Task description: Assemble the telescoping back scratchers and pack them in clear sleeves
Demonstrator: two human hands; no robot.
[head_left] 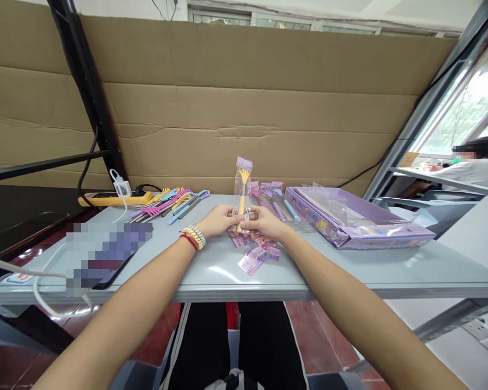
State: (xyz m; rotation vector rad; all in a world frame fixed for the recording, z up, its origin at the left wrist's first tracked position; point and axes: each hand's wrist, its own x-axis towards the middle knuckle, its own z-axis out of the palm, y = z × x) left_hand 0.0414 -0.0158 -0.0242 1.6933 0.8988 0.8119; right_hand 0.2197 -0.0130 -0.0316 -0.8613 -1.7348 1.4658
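Note:
A yellow back scratcher (243,195) stands upright in a clear plastic bag (238,187) topped by a purple card. My left hand (219,219) pinches the lower part of this bag from the left. From the right, my right hand (265,221) grips the same bag near its bottom, fingertips close to the left ones. Purple printed cards (252,260) lie scattered on the table just below my hands. Behind my right hand rest several bagged back scratchers (277,205) with purple tops. Loose back scratchers (173,203) in several colours lie in a pile left of my hands.
A purple display box (350,219) holding clear plastic stands on the right. At left are a phone (114,262), white cables (36,287) and a yellow power strip (114,199). Cardboard (244,108) walls the back of the grey table (211,273). Another person (472,165) sits far right.

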